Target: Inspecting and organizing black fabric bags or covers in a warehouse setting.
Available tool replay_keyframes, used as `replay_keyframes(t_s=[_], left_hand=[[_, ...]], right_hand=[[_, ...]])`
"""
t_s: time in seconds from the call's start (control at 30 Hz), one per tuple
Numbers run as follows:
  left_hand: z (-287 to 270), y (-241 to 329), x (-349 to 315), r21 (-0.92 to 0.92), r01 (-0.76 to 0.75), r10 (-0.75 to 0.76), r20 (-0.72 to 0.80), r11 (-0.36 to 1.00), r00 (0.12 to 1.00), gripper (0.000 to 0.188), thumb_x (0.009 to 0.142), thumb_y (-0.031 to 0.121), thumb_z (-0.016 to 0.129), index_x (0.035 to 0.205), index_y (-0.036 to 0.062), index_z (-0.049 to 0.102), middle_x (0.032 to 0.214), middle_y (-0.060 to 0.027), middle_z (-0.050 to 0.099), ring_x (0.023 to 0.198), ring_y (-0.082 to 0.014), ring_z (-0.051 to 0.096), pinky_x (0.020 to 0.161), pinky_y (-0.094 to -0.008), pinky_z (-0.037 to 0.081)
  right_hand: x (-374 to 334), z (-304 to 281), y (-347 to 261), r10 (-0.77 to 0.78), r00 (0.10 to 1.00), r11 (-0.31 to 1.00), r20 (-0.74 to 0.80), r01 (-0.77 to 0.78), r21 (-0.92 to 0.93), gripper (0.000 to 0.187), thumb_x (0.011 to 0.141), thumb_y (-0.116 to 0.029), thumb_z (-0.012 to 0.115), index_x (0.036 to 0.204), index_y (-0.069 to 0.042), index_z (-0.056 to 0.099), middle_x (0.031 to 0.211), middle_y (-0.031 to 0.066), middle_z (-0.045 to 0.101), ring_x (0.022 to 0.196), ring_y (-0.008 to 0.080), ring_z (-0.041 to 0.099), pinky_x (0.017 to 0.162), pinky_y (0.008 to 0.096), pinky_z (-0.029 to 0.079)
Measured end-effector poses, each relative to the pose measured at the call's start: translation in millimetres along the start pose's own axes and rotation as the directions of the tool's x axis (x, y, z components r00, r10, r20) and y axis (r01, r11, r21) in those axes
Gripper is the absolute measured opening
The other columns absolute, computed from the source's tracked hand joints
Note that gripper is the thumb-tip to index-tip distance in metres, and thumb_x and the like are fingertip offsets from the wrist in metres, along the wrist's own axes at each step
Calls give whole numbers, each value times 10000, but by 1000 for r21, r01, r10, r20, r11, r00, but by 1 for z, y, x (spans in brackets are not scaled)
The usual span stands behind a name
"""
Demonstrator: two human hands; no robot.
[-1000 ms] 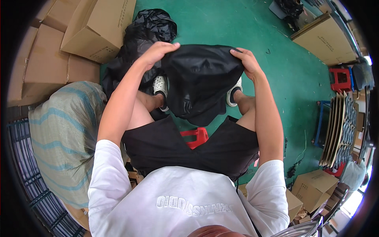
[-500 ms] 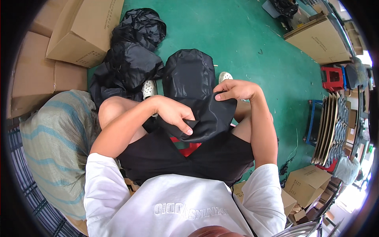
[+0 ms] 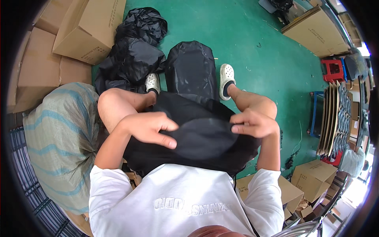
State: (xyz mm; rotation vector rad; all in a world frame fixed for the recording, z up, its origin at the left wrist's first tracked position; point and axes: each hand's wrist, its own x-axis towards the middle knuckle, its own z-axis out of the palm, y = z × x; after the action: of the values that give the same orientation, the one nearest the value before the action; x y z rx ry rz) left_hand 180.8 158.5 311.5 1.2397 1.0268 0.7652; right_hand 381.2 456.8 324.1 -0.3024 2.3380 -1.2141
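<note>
A soft black fabric piece (image 3: 205, 136) is stretched across my lap, its middle a smooth rounded panel slightly smeared by motion. My left hand (image 3: 148, 128) pinches its left side between thumb and fingers. On the opposite side, my right hand (image 3: 254, 124) grips the edge with the thumb towards the middle. Just beyond my knees, a long black piece with a rounded end (image 3: 190, 69) lies between my feet; its near end is covered by the fabric. I cannot tell whether the two pieces are joined.
Crumpled black plastic bags (image 3: 138, 51) lie at the far left, beside cardboard boxes (image 3: 89, 31). A striped woven sack (image 3: 61, 146) bulges at my left. To the right are stacked flat panels (image 3: 329, 118), a red stool (image 3: 332, 71) and an open carton (image 3: 314, 179).
Both hands have come nearer my body and moved further apart, drawing the black fabric over my lap and spreading it. My right foot now shows fully.
</note>
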Motion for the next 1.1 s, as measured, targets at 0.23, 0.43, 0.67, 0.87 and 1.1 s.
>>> replay_keyframes(t_s=[0.23, 0.43, 0.67, 0.87, 1.1], left_hand=[[69, 82, -14, -200, -561, 570, -15, 803, 822, 411, 931, 155, 638, 634, 8, 395, 560, -114, 407, 545, -344, 496, 584, -383, 429], [26, 63, -2, -179, -160, 109, -265, 971, 958, 361, 915, 242, 677, 697, 32, 480, 631, 7, 501, 584, -112, 513, 586, -312, 427], [-97, -112, 46, -466, 176, -408, -462, 867, 787, 232, 933, 304, 633, 888, 85, 692, 848, 33, 677, 751, -63, 591, 720, -247, 455], [-167, -191, 76, -424, 269, -490, -595, 865, 638, 244, 946, 316, 601, 802, 127, 656, 792, 75, 608, 733, -46, 511, 694, -254, 395], [-212, -231, 108, -542, -105, -426, -752, 834, 502, 231, 964, 286, 576, 830, 106, 631, 799, 65, 614, 767, -53, 536, 732, -236, 423]], right_hand=[[-44, 12, -67, -671, 741, 668, -7, 609, 428, 188, 927, -72, 592, 901, 114, 597, 733, 196, 637, 653, 351, 632, 562, 418, 506], [-30, -3, -12, -97, 978, 899, -184, 165, 406, 181, 895, -182, 641, 944, -7, 651, 877, 85, 654, 834, 142, 611, 737, 271, 453], [81, -5, 124, 460, 875, 401, -150, -54, 914, 159, 940, -157, 570, 987, -29, 651, 895, -8, 662, 851, 81, 581, 800, 251, 449], [161, -29, 214, 546, 799, 639, -252, -202, 743, 189, 949, -190, 574, 922, -32, 673, 860, -13, 657, 765, 79, 570, 712, 265, 449], [226, -47, 262, 604, 684, 642, -410, -112, 759, 196, 953, -184, 575, 932, -13, 668, 817, -1, 642, 743, 93, 555, 699, 262, 452]])
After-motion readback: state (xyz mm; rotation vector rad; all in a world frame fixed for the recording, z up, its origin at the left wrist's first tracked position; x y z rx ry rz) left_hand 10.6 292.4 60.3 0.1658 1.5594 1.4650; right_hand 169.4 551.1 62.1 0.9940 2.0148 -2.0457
